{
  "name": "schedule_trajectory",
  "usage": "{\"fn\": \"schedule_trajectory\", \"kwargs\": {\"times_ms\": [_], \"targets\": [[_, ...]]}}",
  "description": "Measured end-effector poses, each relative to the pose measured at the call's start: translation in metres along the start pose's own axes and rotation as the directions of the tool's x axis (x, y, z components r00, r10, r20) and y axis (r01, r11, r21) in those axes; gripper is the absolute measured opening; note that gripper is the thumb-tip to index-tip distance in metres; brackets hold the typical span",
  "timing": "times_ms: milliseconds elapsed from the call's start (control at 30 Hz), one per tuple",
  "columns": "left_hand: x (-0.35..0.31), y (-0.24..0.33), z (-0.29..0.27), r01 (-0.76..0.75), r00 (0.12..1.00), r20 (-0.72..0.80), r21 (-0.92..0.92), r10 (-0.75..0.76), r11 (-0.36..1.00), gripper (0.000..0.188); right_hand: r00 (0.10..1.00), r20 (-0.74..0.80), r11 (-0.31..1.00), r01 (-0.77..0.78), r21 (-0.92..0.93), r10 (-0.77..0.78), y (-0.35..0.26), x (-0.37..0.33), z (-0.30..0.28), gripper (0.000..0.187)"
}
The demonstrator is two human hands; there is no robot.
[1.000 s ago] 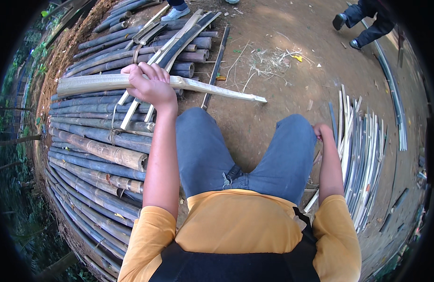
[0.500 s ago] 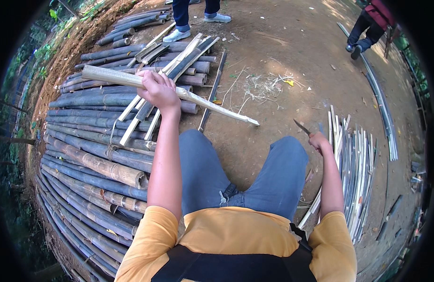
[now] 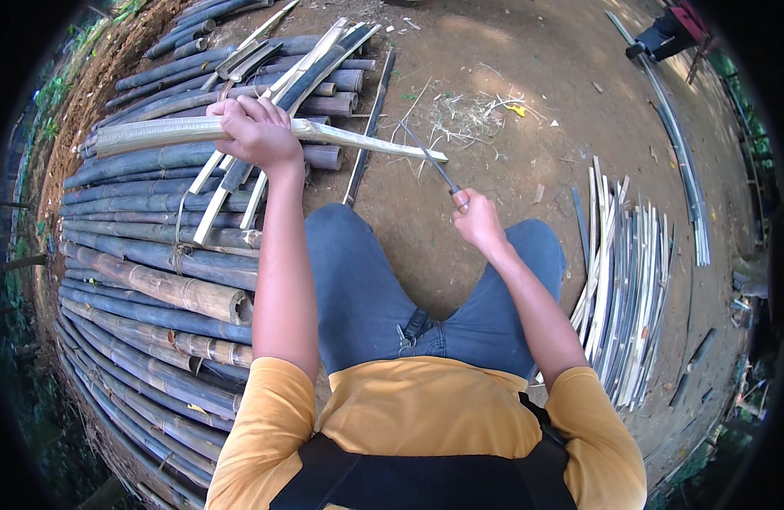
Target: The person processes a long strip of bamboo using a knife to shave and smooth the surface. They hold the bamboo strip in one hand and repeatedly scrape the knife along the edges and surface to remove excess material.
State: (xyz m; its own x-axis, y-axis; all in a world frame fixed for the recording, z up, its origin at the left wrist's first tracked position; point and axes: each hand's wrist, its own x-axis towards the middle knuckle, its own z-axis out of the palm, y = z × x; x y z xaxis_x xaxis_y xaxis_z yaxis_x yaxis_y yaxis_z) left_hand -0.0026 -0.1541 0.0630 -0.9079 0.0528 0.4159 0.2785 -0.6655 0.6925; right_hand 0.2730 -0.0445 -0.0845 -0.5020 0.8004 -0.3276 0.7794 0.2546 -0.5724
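My left hand (image 3: 256, 134) is closed around a long pale split bamboo strip (image 3: 358, 139), held roughly level over the poles. The strip is broad at its left end and thins toward its right tip. My right hand (image 3: 478, 218) grips the handle of a knife (image 3: 432, 161), its narrow dark blade pointing up and left. That blade crosses near the strip's right end; whether it touches cannot be told. Beneath my left hand, several split bamboo pieces (image 3: 311, 72) lie slantwise on a stack of dark bamboo poles (image 3: 154, 204).
On the right lies a bundle of thin bamboo strips (image 3: 630, 289). Shavings (image 3: 468, 115) litter the dirt ground (image 3: 528, 51) ahead. Long strips (image 3: 676, 153) stretch along the far right, near another person (image 3: 668, 36). A single dark strip (image 3: 370, 127) lies beside the stack.
My right hand has swung left and up with the knife, from beside the bundle to near the strip's tip. My left hand has shifted slightly left and up with the strip.
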Motion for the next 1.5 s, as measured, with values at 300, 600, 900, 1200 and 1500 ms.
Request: {"fn": "schedule_trajectory", "kwargs": {"times_ms": [300, 600, 900, 1200, 1500], "targets": [[0.003, -0.006, -0.010, 0.036, 0.999, 0.029, -0.021, -0.036, 0.999, 0.016, 0.989, -0.137, 0.989, -0.071, -0.133, 0.053, 0.048, 0.062, 0.100, 0.022], [0.010, -0.006, -0.019, 0.034, 0.999, 0.009, 0.070, -0.035, 0.997, 0.016, 0.993, -0.116, 0.973, -0.027, -0.228, 0.000, 0.030, 0.084, 0.107, 0.023], [0.023, -0.025, -0.042, 0.030, 0.997, -0.066, -0.157, -0.041, 0.987, 0.022, 0.992, -0.126, 0.966, -0.007, -0.258, -0.027, 0.047, 0.087, 0.115, 0.022], [0.030, -0.024, -0.049, 0.063, 0.993, -0.093, -0.070, -0.069, 0.996, 0.022, 0.991, -0.081, 0.946, 0.071, -0.316, -0.102, 0.032, 0.083, 0.108, 0.020], [0.033, -0.024, -0.047, 0.049, 0.997, -0.065, -0.042, -0.051, 0.998, 0.020, 0.994, -0.056, 0.955, 0.069, -0.288, -0.089, 0.015, 0.075, 0.112, 0.019]]}}
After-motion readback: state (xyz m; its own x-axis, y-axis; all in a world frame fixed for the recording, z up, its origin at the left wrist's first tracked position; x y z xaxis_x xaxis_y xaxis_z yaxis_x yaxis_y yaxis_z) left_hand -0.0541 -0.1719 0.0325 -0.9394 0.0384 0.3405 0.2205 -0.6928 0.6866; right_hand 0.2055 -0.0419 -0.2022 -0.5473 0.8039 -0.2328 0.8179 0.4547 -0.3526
